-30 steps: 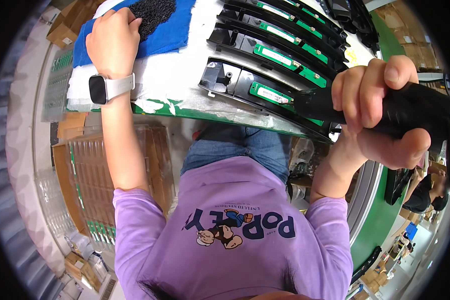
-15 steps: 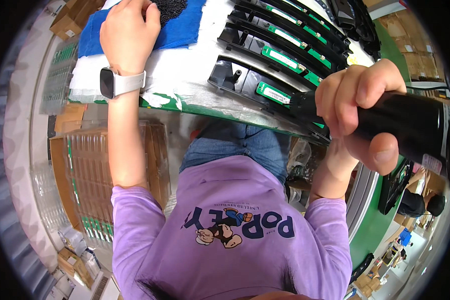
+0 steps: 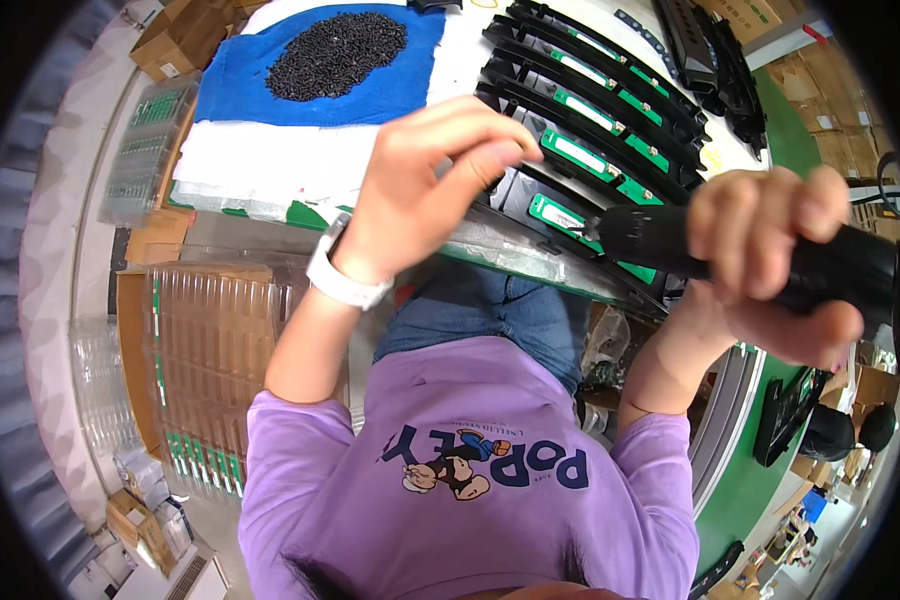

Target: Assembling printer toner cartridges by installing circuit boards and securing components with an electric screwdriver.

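Observation:
My right hand (image 3: 765, 245) is wrapped round a black electric screwdriver (image 3: 650, 238). The tool lies nearly level, its tip at the right end of a green circuit board (image 3: 558, 213) in the nearest black plastic panel (image 3: 505, 192). Left of that panel hovers my left hand (image 3: 425, 185), thumb and forefinger pinched together; whatever is between them is too small to make out. Behind this hand, a heap of small black screws (image 3: 338, 55) rests on a blue cloth (image 3: 235, 75).
Several more black panels with green boards (image 3: 585, 110) stand in a row beyond the nearest one. Black housings (image 3: 690, 45) lie at the far right. Clear plastic trays (image 3: 205, 365) sit in a cardboard box below the table's left side. Another person (image 3: 830, 430) is at the right.
My left hand has left the screw heap and come right and nearer, towards the panels, fingertips pinched. The screwdriver in my right hand stays at the nearest panel as the view shifts.

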### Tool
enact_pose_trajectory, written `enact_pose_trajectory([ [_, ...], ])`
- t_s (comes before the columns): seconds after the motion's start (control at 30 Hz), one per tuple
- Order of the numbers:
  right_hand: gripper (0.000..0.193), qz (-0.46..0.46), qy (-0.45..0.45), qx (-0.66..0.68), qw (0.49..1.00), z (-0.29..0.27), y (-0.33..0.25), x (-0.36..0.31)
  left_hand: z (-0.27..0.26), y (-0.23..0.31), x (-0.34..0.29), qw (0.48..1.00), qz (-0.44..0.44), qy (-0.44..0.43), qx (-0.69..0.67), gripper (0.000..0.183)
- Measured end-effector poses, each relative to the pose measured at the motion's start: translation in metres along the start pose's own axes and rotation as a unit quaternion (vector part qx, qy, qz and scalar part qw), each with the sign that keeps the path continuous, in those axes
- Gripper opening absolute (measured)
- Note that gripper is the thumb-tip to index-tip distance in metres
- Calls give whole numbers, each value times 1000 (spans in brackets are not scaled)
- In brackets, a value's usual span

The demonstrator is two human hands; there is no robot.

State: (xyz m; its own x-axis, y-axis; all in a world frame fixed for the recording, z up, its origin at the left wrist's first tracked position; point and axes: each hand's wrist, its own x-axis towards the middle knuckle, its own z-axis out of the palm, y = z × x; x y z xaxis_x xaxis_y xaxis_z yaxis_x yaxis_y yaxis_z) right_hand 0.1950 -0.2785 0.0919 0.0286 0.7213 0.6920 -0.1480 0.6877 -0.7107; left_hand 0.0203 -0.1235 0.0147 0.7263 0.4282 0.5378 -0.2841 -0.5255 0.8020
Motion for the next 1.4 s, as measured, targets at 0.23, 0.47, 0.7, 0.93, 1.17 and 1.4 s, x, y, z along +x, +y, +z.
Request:
enact_pose_trajectory([
  [0.23, 37, -153, 102, 129, 974, 2, -21, -1, 10, 16, -11, 999, 11, -31, -38, 12],
  [0.47, 38, -109, 159, -21, 981, 25, -32, -4, 15, 16, -15, 991, -33, -33, -123, 15],
  [0.7, 40, -143, 114, 40, 982, 22, -17, -5, 19, 15, -18, 985, -71, -46, -147, 16],
  [0.93, 44, -158, 90, -11, 983, 28, -11, -8, 18, 17, -19, 976, -115, -51, -178, 16],
  [1.17, 45, -137, 138, 20, 981, 31, -8, -8, 17, 13, -22, 970, -129, -52, -201, 14],
  [1.4, 43, -94, 198, 88, 972, 32, -7, -6, 10, 9, -25, 982, -100, -69, -142, 11],
])
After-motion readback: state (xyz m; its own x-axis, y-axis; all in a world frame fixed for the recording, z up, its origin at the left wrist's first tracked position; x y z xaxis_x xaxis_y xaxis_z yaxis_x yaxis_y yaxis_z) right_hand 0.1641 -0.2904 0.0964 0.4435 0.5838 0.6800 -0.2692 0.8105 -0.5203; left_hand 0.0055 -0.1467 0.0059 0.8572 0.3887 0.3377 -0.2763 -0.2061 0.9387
